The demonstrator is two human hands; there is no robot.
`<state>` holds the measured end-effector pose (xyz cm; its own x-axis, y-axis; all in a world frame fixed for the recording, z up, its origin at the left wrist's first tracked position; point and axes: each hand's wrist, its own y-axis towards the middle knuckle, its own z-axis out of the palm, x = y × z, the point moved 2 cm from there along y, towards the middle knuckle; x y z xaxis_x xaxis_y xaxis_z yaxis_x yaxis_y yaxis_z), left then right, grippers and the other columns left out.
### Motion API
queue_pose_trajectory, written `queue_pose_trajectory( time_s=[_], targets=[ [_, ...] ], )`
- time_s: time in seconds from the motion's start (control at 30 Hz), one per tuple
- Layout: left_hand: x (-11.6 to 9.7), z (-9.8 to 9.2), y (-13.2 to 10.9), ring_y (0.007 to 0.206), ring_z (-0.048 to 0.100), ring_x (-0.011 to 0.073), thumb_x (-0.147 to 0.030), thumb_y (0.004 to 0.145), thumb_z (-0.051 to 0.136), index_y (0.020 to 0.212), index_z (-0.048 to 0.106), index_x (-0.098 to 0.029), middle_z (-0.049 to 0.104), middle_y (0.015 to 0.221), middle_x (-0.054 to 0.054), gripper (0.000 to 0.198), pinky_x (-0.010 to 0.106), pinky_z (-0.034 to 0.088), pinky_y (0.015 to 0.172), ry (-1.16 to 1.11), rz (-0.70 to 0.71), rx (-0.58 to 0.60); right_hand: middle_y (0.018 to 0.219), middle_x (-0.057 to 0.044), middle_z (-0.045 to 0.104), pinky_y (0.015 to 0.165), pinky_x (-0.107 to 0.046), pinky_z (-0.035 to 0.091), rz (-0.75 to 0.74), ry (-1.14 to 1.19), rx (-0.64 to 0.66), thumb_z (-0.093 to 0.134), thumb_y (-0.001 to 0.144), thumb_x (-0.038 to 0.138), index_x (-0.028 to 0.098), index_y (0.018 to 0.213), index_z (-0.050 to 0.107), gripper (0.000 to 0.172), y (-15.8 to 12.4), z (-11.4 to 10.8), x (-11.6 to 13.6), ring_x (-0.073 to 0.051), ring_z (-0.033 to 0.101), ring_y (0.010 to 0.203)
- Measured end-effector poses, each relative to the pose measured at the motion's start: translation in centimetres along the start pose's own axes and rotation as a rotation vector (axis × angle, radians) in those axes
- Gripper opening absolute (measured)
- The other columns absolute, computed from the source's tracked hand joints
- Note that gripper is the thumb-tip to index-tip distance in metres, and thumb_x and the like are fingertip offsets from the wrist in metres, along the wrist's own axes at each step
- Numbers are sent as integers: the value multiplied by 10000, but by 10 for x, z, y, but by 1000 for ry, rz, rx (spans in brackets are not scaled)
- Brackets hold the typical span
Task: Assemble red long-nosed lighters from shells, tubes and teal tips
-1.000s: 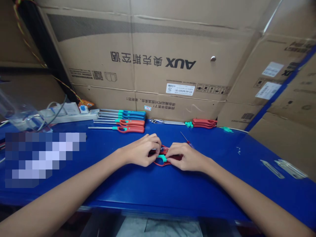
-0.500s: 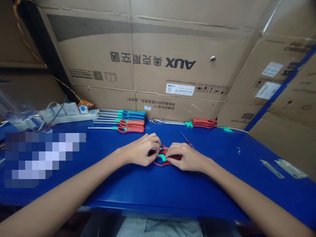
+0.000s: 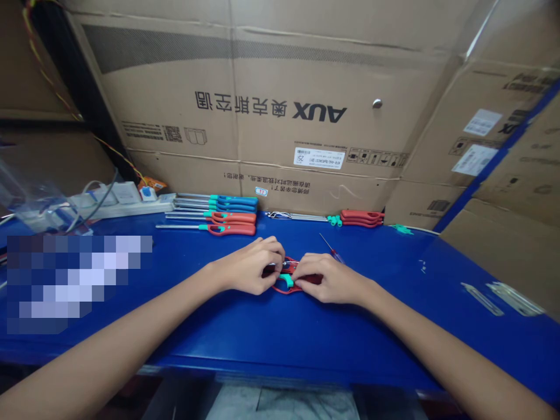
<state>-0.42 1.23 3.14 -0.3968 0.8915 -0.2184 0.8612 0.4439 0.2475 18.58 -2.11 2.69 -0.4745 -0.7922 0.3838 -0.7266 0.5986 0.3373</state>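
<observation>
Both hands (image 3: 256,266) hold a red casing (image 3: 292,268) with green trigger (image 3: 287,280).

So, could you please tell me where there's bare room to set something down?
Bare table shows between the forearms, toward the near edge, and between the right forearm and the pale strips. It's crowded around the red casing and along the cardboard where lighters lie.

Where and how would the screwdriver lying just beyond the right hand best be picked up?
Probably by its reddish handle, from above and the near right side. The screwdriver lies on the blue table with its thin shaft slanting to the far left, while the thicker handle points back toward the right hand, which seems the easier end to grip.
</observation>
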Motion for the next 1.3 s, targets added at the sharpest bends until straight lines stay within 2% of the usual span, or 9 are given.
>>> queue_pose_trajectory(
  time_s=[0.5,0.7,0.87,0.97,1.03,1.2,1.3],
  targets=[
    [0,0,0,922,521,202,-96,709,533,731,614,-164,607,951,60,107,331,430,861,-10,-4,-3,865,-73,706,768,-306,499,0,-1,10,595,765,93,159,871,724,179,-1,0,0,-183,625,804],
    [0,1,0,920,523,202,-99,707,535,727,620,-164,605,943,62,108,330,432,869,-3,-2,-4,906,-70,707,787,-303,501,2,-2,7,552,752,49,178,892,725,256,-1,3,-2,-179,633,828],
    [0,1,0,930,524,206,-104,710,547,732,620,-166,604,963,62,99,334,427,868,10,0,-9,864,-69,699,745,-290,505,1,-33,-105,516,773,61,174,880,711,250,-1,-2,-3,-171,633,797],
    [0,-1,0,932,527,208,-108,709,554,752,616,-165,607,959,62,94,334,429,864,14,-1,-13,895,-69,701,784,-314,494,47,-93,-153,515,771,74,172,905,689,241,-3,-10,-9,-183,623,837],
    [0,-2,0,920,534,206,-116,717,552,778,611,-163,611,940,60,98,335,432,858,24,-11,-21,909,-65,693,807,-338,477,108,-152,-113,521,769,87,172,898,668,214,-5,-15,-15,-190,607,849],
    [6,-4,-1,862,567,201,-168,770,540,896,622,-156,628,915,63,151,338,443,816,89,-91,-39,802,-40,618,775,-337,445,235,-249,69,561,734,119,177,778,607,87,-10,-19,-28,-172,549,764],
    [10,-2,0,833,584,199,-195,793,551,896,643,-154,645,898,65,145,322,442,779,116,-117,-14,822,-44,604,762,-331,439,296,-244,133,584,725,145,178,808,613,94,-12,-19,-31,-175,547,772]
  ],
)
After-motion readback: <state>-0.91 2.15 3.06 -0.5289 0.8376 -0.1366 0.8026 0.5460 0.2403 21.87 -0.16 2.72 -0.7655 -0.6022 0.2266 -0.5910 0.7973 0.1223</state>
